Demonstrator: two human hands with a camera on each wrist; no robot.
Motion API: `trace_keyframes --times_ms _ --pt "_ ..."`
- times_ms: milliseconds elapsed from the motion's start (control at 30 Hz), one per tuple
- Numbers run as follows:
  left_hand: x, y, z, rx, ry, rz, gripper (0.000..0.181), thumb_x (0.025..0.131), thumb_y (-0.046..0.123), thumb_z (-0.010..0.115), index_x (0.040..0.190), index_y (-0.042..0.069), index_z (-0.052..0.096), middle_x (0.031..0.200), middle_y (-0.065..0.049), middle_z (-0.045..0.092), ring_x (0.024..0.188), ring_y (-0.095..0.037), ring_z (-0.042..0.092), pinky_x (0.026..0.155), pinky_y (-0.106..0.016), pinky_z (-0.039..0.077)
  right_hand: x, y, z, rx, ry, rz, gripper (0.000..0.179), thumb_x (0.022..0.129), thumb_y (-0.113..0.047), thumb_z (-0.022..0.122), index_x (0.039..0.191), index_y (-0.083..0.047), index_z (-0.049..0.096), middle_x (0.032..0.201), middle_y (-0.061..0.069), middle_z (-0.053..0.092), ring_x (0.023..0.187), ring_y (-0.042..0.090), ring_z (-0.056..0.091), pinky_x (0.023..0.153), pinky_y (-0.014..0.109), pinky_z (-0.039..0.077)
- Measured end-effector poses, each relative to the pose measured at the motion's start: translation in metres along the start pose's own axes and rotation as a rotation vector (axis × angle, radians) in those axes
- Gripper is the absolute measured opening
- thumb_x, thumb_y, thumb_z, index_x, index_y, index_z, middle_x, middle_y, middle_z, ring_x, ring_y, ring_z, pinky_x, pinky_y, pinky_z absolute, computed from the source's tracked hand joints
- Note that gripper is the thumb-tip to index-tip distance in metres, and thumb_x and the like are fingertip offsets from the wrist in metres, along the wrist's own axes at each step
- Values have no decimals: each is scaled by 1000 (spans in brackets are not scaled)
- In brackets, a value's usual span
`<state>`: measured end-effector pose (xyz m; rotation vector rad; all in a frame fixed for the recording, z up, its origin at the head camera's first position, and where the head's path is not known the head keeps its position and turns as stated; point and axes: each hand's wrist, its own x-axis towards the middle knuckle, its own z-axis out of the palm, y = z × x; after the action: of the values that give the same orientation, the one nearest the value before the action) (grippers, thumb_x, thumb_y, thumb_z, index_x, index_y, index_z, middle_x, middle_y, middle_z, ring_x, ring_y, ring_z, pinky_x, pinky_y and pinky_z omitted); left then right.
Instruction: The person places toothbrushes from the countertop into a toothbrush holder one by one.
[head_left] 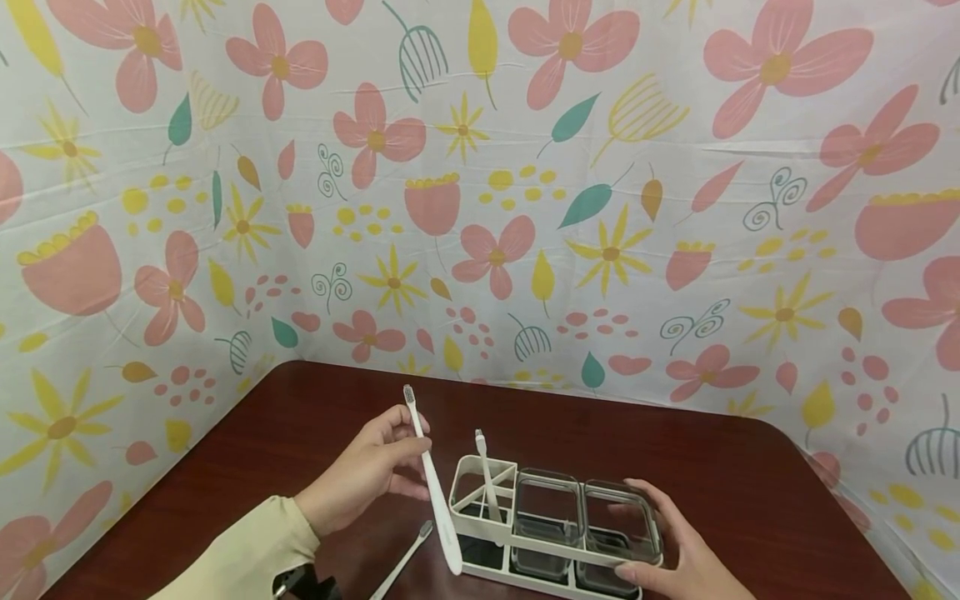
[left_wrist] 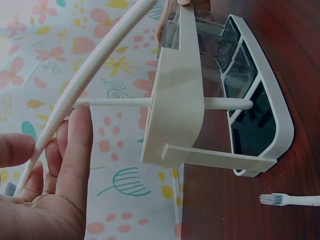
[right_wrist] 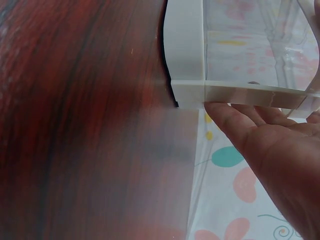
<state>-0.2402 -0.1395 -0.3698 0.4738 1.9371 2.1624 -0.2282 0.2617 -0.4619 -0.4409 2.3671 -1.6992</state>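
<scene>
A white toothbrush [head_left: 441,508] is pinched between the thumb and fingers of my left hand [head_left: 367,467], its bristle head up and handle end slanting down toward me. Just right of it stands a cream toothbrush holder [head_left: 480,527] with two clear cups [head_left: 545,508] in its frame. Another white toothbrush [head_left: 491,487] stands in its divided left compartment, bristles up. My right hand [head_left: 686,542] grips the holder's right end, thumb in front and fingers behind. In the right wrist view, the fingers [right_wrist: 235,117] lie along the holder's end bar [right_wrist: 250,95].
A further toothbrush [head_left: 405,560] lies on the dark red-brown table [head_left: 225,500], left of the holder, and its bristle head [left_wrist: 272,199] shows in the left wrist view. A flower-patterned cloth [head_left: 495,167] hangs behind the table and along its left side.
</scene>
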Motion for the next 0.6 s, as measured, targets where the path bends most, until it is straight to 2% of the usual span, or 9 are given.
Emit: trace_keyframes --times_ms 233,600 --pt "4 0 2 -27 32 23 12 101 10 53 107 3 47 90 -11 56 77 -25 67 72 -47 59 0 0 -1 3 -20 -5 83 94 -10 66 155 -11 10 155 23 16 115 -7 45 82 30 51" --pt "6 4 6 -33 120 83 13 99 7 56 108 0 50 94 -16 60 79 -26 70 74 -48 59 -2 -5 2 -17 -7 1 84 92 -11 68 154 -10 12 148 23 29 114 -1 50 83 30 52"
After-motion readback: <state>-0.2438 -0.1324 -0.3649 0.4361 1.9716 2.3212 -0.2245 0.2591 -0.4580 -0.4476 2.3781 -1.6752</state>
